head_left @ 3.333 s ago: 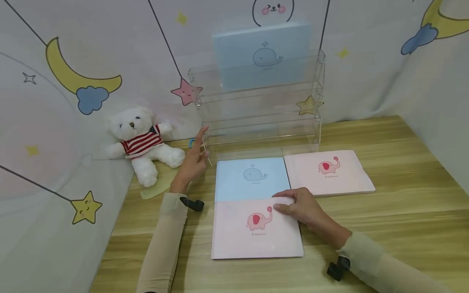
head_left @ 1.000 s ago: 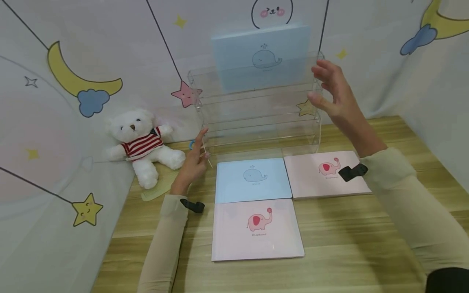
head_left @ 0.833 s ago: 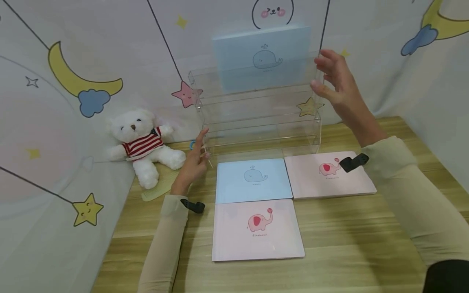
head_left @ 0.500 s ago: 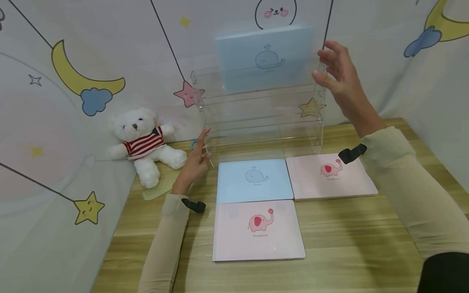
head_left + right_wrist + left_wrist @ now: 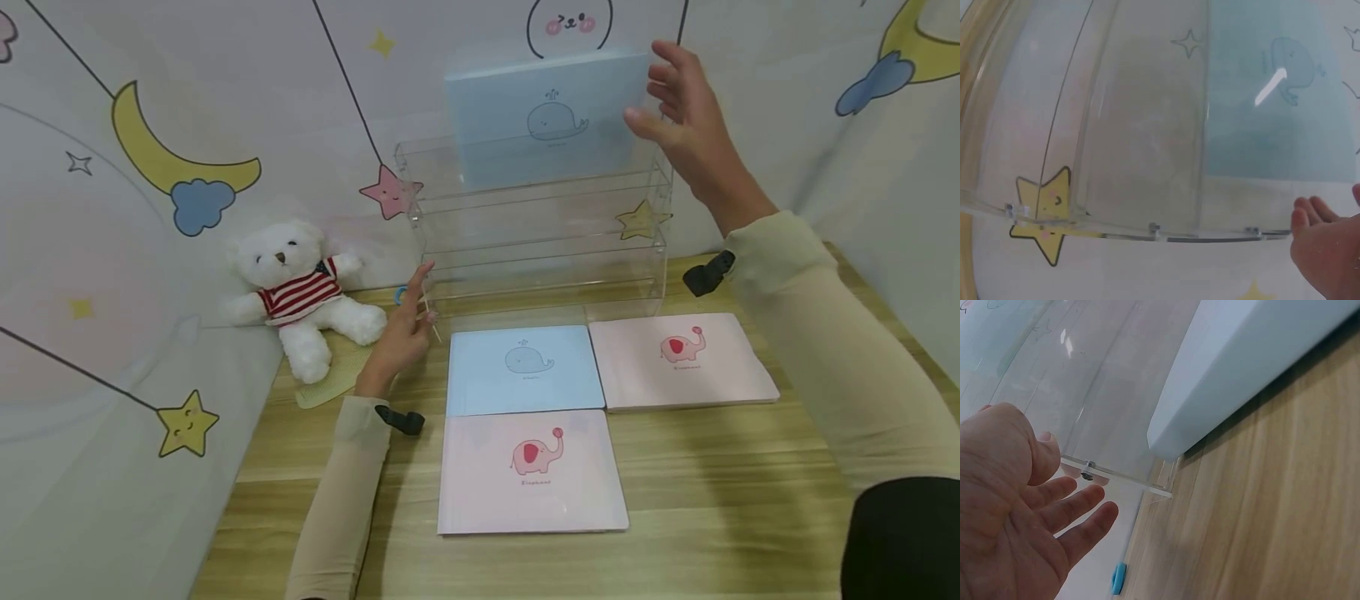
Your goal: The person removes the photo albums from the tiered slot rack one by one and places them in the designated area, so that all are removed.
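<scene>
A clear acrylic rack (image 5: 536,275) with several tiers stands against the back wall. Its top tier holds an upright light-blue whale book (image 5: 487,125). My right hand (image 5: 693,133) is raised at that book's upper right edge, fingers loosely bent and thumb apart; whether it touches is unclear. Low on the rack's left side, my left hand (image 5: 401,333) lies against the side panel, its fingers (image 5: 1088,540) extended and relaxed. Before the rack lie another blue whale book (image 5: 480,375), a pink elephant book (image 5: 720,379) to its right, and a second pink elephant book (image 5: 480,492) nearer me.
A white teddy bear (image 5: 296,287) in a striped shirt sits left of the rack, partly over a pale yellow-green flat item (image 5: 330,383). A small blue ring (image 5: 1119,578) lies by the rack's left side. A printed cloth (image 5: 300,100) covers the wall behind.
My right hand has left the nearest pink book, risen to the rack's right side and moved up to the upright blue book's edge. My left hand stays at the rack's side.
</scene>
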`<action>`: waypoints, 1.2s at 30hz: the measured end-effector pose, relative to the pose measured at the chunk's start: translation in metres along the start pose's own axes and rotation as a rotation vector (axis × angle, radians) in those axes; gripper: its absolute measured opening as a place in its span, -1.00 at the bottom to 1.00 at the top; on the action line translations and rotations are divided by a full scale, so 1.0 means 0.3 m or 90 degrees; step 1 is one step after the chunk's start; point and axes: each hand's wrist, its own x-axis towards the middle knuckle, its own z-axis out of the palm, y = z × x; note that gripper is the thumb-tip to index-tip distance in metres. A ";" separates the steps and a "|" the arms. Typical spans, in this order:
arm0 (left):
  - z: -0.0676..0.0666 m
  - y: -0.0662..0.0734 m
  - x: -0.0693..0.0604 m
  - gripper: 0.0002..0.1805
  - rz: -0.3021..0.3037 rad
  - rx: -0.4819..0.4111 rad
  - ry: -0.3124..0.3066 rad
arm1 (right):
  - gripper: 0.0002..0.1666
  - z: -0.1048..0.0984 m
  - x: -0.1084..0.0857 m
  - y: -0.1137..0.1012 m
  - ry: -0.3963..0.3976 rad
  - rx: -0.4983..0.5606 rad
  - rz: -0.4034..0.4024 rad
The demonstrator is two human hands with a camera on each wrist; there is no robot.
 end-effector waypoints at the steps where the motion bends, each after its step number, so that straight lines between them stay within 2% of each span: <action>1: 0.000 -0.001 0.000 -0.06 0.001 0.002 0.000 | -0.04 0.002 0.007 -0.004 -0.002 0.001 0.006; 7: 0.001 0.003 -0.001 -0.06 0.002 -0.001 0.002 | -0.09 0.021 0.042 -0.025 -0.002 0.022 0.011; 16: 0.002 0.016 0.002 -0.10 -0.018 -0.020 -0.007 | -0.26 0.028 0.079 -0.022 0.055 0.048 -0.008; 22: -0.001 0.017 -0.001 -0.09 -0.023 -0.022 -0.009 | -0.46 0.025 0.105 -0.040 0.043 0.106 0.007; 29: 0.003 0.011 -0.005 -0.05 -0.021 -0.023 -0.010 | -0.61 0.043 0.128 -0.059 0.030 0.102 0.039; 36: -0.001 0.010 -0.010 -0.04 -0.021 -0.016 -0.010 | -0.71 0.076 0.151 -0.057 0.097 0.110 0.057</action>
